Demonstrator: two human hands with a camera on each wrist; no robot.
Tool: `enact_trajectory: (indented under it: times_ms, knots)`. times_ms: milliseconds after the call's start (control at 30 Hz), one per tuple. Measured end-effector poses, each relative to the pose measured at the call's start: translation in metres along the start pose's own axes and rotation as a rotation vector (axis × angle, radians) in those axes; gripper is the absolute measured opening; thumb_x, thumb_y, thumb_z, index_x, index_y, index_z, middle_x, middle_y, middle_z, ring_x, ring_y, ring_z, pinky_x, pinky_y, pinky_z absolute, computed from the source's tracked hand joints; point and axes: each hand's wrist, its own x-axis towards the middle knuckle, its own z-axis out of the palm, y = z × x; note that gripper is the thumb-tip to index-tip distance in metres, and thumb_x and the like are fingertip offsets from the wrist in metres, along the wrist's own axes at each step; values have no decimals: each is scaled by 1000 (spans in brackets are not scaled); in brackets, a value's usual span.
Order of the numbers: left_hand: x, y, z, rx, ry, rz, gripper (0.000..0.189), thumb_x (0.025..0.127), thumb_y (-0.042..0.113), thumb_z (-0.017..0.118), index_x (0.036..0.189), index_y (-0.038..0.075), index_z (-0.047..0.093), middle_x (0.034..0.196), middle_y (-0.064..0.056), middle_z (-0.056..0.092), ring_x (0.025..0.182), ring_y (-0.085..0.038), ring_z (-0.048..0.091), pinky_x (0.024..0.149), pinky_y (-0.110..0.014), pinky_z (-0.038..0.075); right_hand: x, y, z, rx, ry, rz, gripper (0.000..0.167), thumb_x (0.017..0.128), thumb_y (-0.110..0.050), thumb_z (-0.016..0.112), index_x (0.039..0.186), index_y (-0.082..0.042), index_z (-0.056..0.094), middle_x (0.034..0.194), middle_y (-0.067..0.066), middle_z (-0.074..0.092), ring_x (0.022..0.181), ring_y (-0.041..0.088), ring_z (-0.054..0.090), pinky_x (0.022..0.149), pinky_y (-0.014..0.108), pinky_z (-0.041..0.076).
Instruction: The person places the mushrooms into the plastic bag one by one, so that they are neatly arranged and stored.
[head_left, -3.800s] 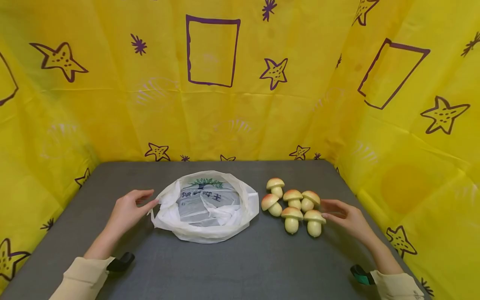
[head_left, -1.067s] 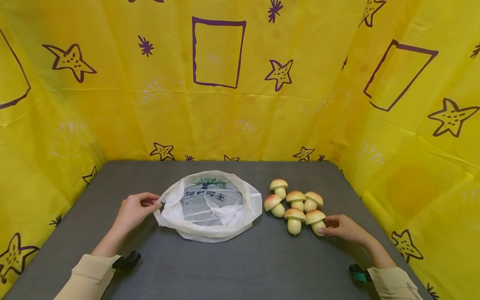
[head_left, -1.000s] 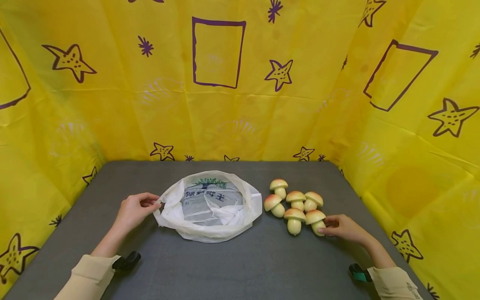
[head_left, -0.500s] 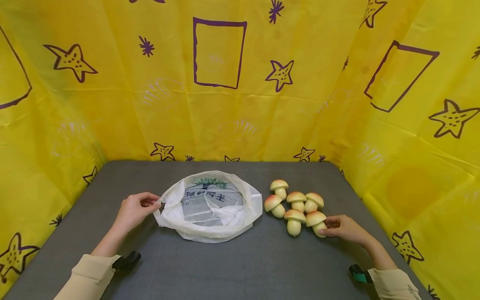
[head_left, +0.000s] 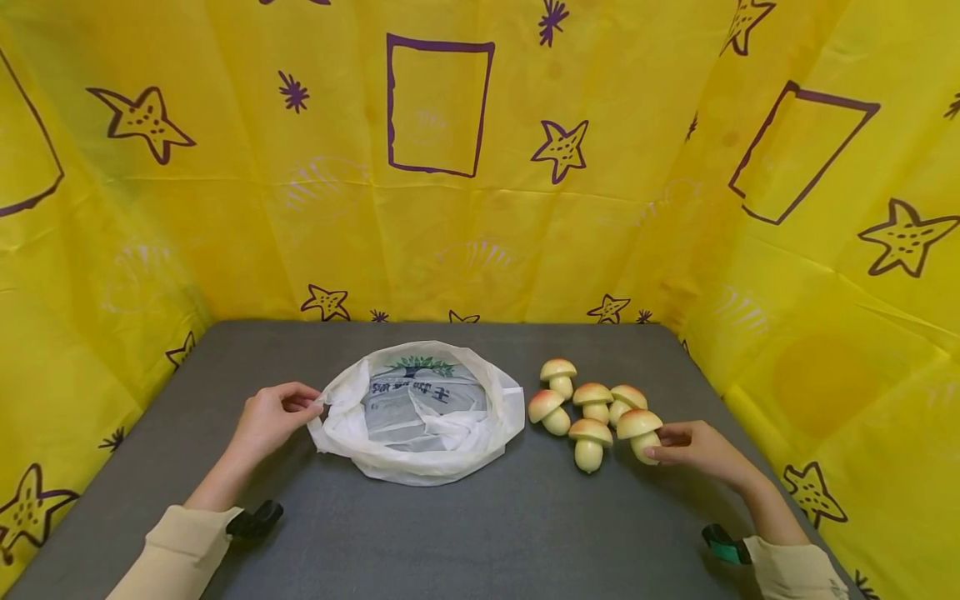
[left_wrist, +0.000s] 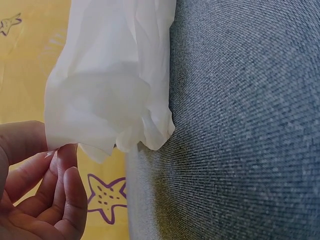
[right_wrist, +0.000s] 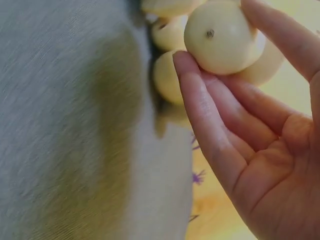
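Observation:
My left hand [head_left: 268, 417] pinches the left edge of a white plastic bag [head_left: 416, 468], whose mouth gapes upward and shows green and dark print inside. The left wrist view shows the bag's rim [left_wrist: 97, 110] caught between thumb and fingertips. With thumb and fingers, my right hand [head_left: 697, 450] grips the stem of a toy mushroom [head_left: 639, 425] with a reddish-yellow cap. Seen from below in the right wrist view, that mushroom's pale stem end [right_wrist: 220, 37] carries a small dark spot. Just left of it, several similar mushrooms [head_left: 588, 443] stand or lean in a cluster.
A dark grey table [head_left: 465, 542] carries everything. Yellow cloth [head_left: 480, 242] with starfish drawings closes off the back and both sides. Black straps [head_left: 255, 521] sit at the wrists, by the beige sleeves.
Earlier my right hand's fingers moved from beside the nearest right mushroom onto its stem. Over the last half second that mushroom has risen slightly and turned more upright. The left hand keeps its pinch.

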Motion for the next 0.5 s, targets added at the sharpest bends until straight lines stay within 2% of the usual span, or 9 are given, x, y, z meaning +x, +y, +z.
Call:
enact_trajectory:
  times_ms: [133,300,500]
  knots:
    - [0,-1,1,2,6,1,16,82,17,73,94,6,71,82,-6,68,69,-13,58,56,-21,47,1,-9,-3,-2,30,10,51,85,-32,69,120,5,59,106,14,69,89,17,67,75,27,52]
    - [0,-1,2,6,20,3,15,81,15,74,93,6,71,81,-6,68,69,-13,59,56,-21,47,4,-21,-1,-76,77,-29,50,84,-35,70,119,1,62,108,13,69,96,21,66,77,27,51]
    - [0,0,3,-1,23,7,15,81,15,74,93,7,71,81,-6,69,68,-12,59,57,-21,48,10,-32,7,-86,85,-76,39,83,-36,71,110,-7,67,102,7,71,94,17,67,76,26,51]
